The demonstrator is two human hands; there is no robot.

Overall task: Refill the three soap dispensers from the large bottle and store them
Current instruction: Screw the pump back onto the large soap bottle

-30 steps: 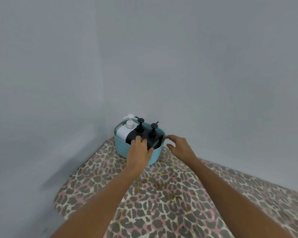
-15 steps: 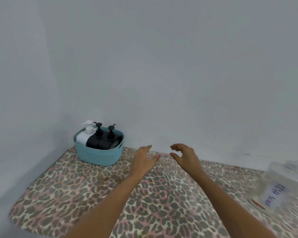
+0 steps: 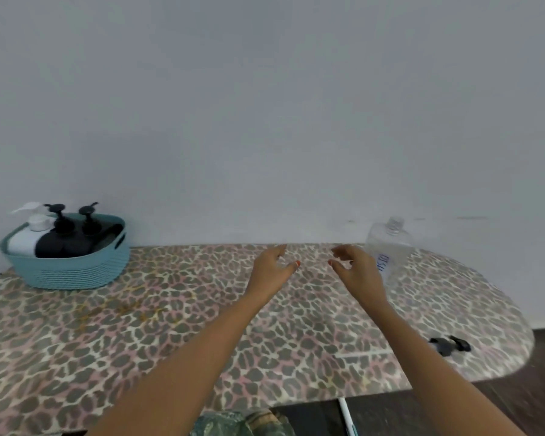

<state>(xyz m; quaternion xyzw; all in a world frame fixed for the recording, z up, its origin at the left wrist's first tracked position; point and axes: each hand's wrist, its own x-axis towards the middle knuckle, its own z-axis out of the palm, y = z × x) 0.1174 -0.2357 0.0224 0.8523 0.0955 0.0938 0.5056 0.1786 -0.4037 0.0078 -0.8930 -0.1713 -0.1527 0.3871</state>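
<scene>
A teal woven basket (image 3: 73,272) stands at the far left of the leopard-print table (image 3: 177,335). Inside it are a white pump dispenser (image 3: 26,239) and two black pump dispensers (image 3: 62,237) (image 3: 90,223). A large clear bottle (image 3: 394,243) with a printed label and no cap stands by the wall at the right. My left hand (image 3: 272,270) and my right hand (image 3: 356,272) hover over the table's middle, fingers loosely curled, holding nothing. My right hand is just left of the clear bottle and partly covers it.
A black pump head with a clear tube (image 3: 450,345) lies near the table's right front edge. A grey wall runs along the back. Dark floor shows beyond the rounded right end of the table.
Both hands left the basket and moved right across the table toward the clear bottle. The view swung right, so the basket now sits at the far left.
</scene>
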